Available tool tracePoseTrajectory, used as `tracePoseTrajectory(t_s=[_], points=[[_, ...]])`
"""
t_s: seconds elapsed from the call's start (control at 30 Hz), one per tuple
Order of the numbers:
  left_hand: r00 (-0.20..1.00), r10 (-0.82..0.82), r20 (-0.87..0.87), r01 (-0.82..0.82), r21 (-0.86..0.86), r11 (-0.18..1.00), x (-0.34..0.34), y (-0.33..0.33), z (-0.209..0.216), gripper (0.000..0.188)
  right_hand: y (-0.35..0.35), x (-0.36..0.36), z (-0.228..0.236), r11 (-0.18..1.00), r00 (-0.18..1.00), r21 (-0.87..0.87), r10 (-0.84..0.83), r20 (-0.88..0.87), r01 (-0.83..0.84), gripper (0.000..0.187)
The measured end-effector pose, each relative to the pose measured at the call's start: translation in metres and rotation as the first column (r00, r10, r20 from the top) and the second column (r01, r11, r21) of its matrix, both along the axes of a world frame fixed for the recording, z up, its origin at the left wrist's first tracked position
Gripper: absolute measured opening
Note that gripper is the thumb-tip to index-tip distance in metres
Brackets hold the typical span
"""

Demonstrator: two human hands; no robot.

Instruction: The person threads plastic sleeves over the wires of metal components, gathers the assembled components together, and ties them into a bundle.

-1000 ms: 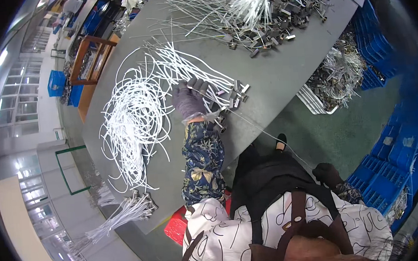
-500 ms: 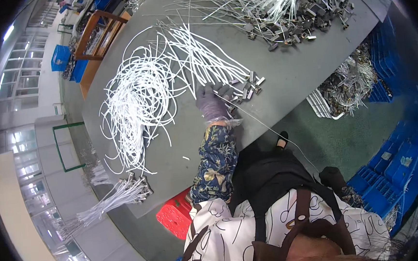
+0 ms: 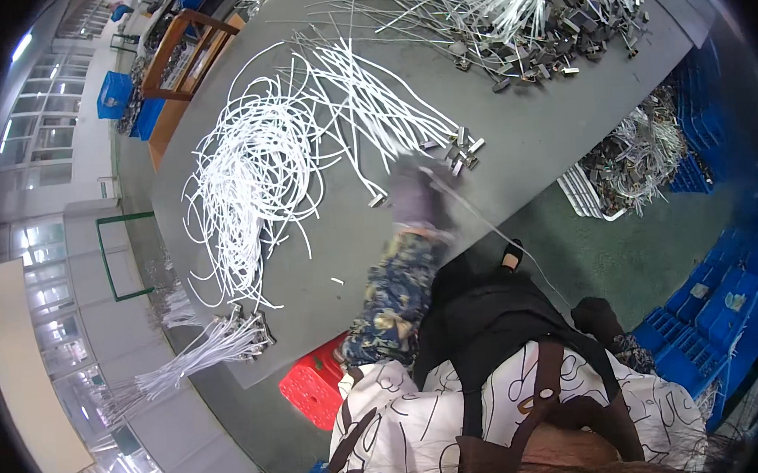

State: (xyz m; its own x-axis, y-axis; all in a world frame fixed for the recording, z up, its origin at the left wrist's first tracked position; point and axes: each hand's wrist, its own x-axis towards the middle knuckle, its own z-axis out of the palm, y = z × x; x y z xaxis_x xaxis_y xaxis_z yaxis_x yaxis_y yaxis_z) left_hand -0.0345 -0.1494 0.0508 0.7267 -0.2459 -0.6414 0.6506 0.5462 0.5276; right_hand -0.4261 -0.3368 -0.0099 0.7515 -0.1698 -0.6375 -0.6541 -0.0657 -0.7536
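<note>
My left hand [image 3: 417, 194], in a purple-grey glove, is blurred by motion over the grey table, so its fingers do not show clearly. It is close beside the small metal connectors [image 3: 463, 153] on the ends of a fanned group of white sleeved cables [image 3: 379, 105]. A thin pale wire [image 3: 520, 248] stretches from this hand down to my right hand [image 3: 597, 318]. That dark-gloved hand is low at my right side, closed around the wire's end. To the left of my left hand, a single connector [image 3: 376, 200] with its white sleeve lies apart.
A tangled heap of white sleeves [image 3: 256, 170] covers the table's left part. Connectors with wires [image 3: 549, 36] pile up at the far right. A cable bundle [image 3: 220, 344] overhangs the left edge. Near it stands a red stool [image 3: 311, 391]. Blue crates [image 3: 701, 311] stand at right.
My left hand has moved right and slightly toward me, away from one connector that now shows on the table. The wire still runs to my right hand, which has barely moved.
</note>
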Motion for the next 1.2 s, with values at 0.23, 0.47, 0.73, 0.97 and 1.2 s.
tracePoseTrajectory(t_s=[0.23,0.47,0.73,0.97,1.2], points=[[0.085,-0.996,-0.022,0.042,0.999,-0.018,-0.031,0.004,-0.004,0.018,0.001,0.054,0.016,0.945,0.968,0.233,-0.198,-0.155,0.23,0.015],[0.581,-0.643,0.499,0.018,0.782,0.623,-0.012,0.015,0.0,0.02,0.034,0.206,0.028,0.755,0.64,-0.655,0.487,0.594,0.032,0.022],[0.712,-0.6,0.364,-0.314,0.93,0.192,0.09,0.13,-0.009,0.019,0.086,0.333,0.109,0.996,0.906,-0.075,0.074,0.416,-0.047,0.036],[0.469,-0.876,-0.115,-0.422,0.842,-0.336,0.091,0.26,-0.034,0.021,0.039,0.307,0.048,0.934,0.941,-0.311,-0.066,0.333,0.176,0.027],[0.557,-0.826,0.084,-0.422,0.885,-0.195,0.077,0.174,-0.052,0.022,-0.027,0.358,0.084,0.533,0.745,-0.753,0.302,0.594,0.385,0.033]])
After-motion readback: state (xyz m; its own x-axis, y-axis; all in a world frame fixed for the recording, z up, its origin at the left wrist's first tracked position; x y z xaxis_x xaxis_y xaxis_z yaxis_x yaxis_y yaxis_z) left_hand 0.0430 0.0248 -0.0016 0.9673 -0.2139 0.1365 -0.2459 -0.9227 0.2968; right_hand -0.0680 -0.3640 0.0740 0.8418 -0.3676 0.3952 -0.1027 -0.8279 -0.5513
